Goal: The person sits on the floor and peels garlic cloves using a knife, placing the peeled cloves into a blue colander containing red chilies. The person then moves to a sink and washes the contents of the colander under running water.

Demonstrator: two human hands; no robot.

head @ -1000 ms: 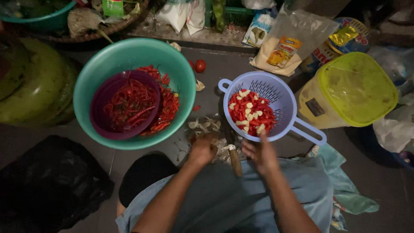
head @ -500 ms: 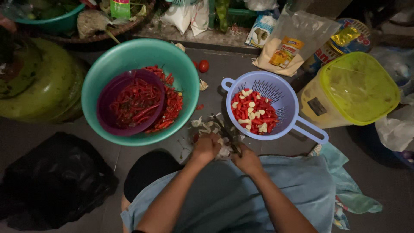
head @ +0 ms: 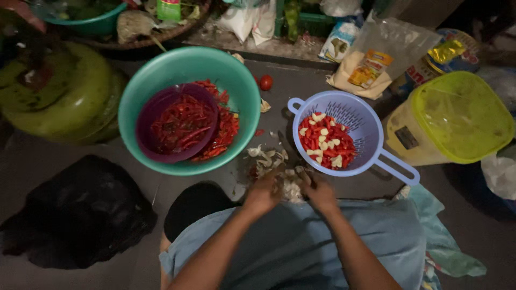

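1. Both forearms come up from the bottom of the shot over the light blue cloth [head: 301, 241] on the lap, angled inward so the two hands nearly meet in the middle, knuckles up.
2. Left hand [head: 262, 194]: fingers curled down and bunched together, tips tucked into the pile of pale garlic peels [head: 269, 161]. Looks like it's pinching something small, but I honestly can't tell what, it's too dark and hidden under the fingers.
3. Right hand [head: 318, 192]: same deal, fingers narrow and curled, tips pointing toward the left hand. There's a whitish bit of garlic [head: 293, 188] right between the two sets of fingertips, touching or just about.
4. Just beyond the right fingertips sits the lilac colander [head: 371, 134], with cut red chillies and pale garlic pieces inside, its long handle sticking out to the right.
5. Beyond the left fingertips and further left is the big teal bowl [head: 161, 80], holding a purple bowl [head: 148, 129] full of red chillies, with more chillies loose beside it in the teal one.
6. Further out: a small red tomato [head: 265, 82] on the floor between the bowl and colander, a yellow-lidded container [head: 462, 115] well off to the right, a black bag [head: 80, 215] to the left of the left arm.
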